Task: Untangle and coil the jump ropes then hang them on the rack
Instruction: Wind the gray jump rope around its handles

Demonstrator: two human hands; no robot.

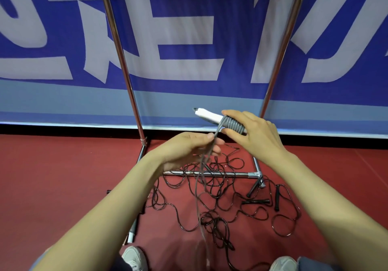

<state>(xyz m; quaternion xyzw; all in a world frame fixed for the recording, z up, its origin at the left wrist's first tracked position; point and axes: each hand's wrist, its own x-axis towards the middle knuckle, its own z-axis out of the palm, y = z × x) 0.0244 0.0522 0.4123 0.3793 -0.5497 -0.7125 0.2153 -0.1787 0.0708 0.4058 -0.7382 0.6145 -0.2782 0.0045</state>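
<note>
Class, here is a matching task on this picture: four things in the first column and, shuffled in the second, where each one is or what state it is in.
Things
1. grey cord
2. black ropes
3. white handles
4. rack

Places or states
A. stands before the blue banner
B. tangled on the red floor
C. gripped by the right hand
D. partly wound round the handles, pinched by the left hand

Pairs: 1-D, 2-B, 3-C, 4-A
</note>
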